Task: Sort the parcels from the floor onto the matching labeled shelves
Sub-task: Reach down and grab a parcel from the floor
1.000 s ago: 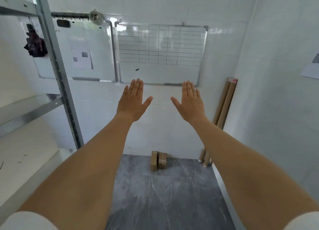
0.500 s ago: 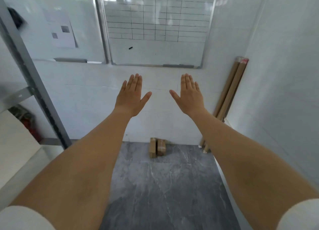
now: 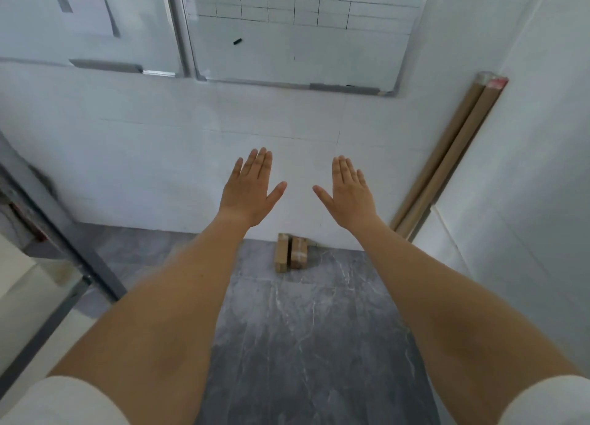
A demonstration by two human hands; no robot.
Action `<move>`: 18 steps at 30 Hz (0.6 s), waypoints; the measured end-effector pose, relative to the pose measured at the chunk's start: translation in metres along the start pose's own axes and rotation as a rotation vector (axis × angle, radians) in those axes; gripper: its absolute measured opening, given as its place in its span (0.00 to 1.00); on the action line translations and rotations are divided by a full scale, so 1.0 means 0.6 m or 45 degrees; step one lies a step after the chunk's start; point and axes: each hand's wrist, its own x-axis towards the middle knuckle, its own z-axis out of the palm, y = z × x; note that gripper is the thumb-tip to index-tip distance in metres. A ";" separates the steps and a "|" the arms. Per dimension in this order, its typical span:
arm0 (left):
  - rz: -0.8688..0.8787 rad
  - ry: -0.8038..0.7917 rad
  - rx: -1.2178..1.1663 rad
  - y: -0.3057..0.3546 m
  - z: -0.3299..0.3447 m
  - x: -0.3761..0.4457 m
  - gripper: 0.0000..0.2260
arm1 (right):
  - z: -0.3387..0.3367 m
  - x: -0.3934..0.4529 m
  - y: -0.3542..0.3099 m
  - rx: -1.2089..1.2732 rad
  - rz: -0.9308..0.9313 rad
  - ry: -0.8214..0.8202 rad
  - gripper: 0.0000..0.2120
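Left hand and right hand: both stretched forward, backs up, fingers straight and together, thumbs splayed toward each other; holding nothing, apart from one another. Two small brown cardboard parcels: on the grey marbled floor at the far end, side by side and touching, against the foot of the white tiled wall. Long brown paper-wrapped rolls: leaning in the far right corner. Gridded whiteboard: on the far wall, above. Grey metal shelf frame: left, blurred. White sleeves at the near edge.
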 end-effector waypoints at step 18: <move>0.026 -0.272 -0.173 -0.175 0.221 0.216 0.33 | 0.209 0.247 -0.016 0.069 0.090 -0.273 0.39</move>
